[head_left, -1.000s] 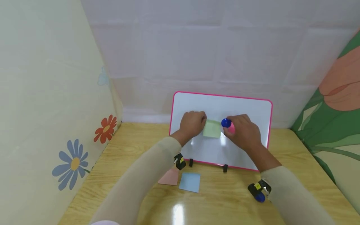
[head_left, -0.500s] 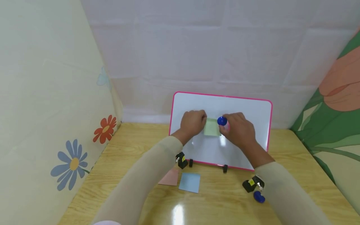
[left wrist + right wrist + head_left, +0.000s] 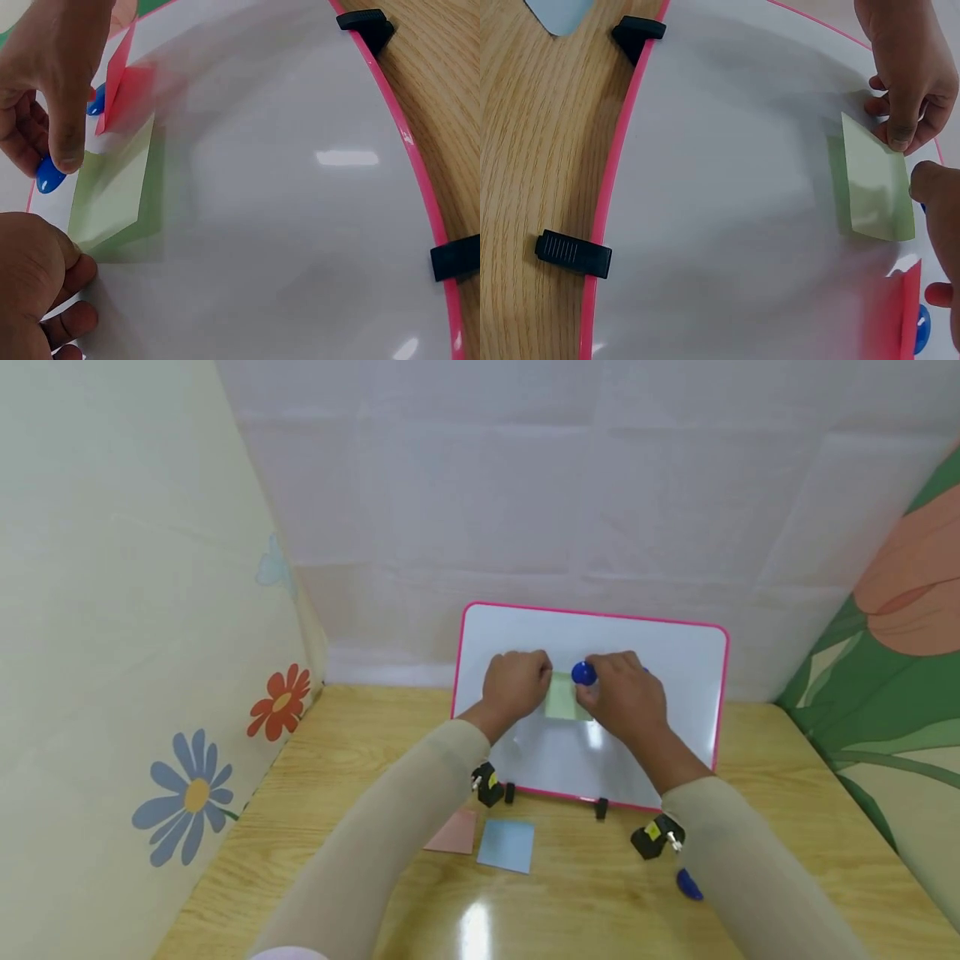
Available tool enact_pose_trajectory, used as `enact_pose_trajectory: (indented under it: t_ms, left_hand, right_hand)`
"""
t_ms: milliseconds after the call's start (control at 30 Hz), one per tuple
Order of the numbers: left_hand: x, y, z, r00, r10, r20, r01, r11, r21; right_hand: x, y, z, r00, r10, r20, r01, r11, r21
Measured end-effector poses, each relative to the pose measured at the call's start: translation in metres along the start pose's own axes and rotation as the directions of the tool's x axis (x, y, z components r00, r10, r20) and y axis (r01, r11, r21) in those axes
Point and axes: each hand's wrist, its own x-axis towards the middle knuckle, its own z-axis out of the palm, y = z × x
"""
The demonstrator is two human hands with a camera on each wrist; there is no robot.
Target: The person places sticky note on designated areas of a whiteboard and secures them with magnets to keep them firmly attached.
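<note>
A light green sticky note (image 3: 561, 700) lies against the white face of a pink-edged whiteboard (image 3: 540, 760), its lower part lifting away from the surface. My left hand (image 3: 516, 683) pinches the note's upper left corner between thumb and fingers. With thumb and fingertips, my right hand (image 3: 624, 693) holds a round blue magnet (image 3: 51, 175) close to the note's top edge. Beyond that hand, a pink sticky note (image 3: 120, 79) hangs on the board under another blue magnet (image 3: 922, 328); in the head view the right hand mostly hides both.
Two black clips (image 3: 574, 254) grip the board's lower edge. On the wooden table (image 3: 585, 902) lie a light blue note (image 3: 506, 845) and a pink note (image 3: 453, 832). Beside the right sleeve is a blue object (image 3: 688, 884), partly covered. Black wrist cameras (image 3: 649, 839) hang below both sleeves.
My right hand has moved left and slightly up with the blue magnet, from beside the green note to its top edge. My left hand has risen slightly, still pinching the note's corner.
</note>
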Motion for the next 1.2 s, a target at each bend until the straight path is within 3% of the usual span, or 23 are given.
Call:
enact_pose_trajectory:
  t_ms: [1200]
  left_hand:
    - [-0.001,0.008,0.005,1.0,-0.015,0.001,0.015,0.999,0.043]
  right_hand:
    - [0.007,-0.001,0.015,0.999,-0.045,0.024,0.047,0.996,-0.079]
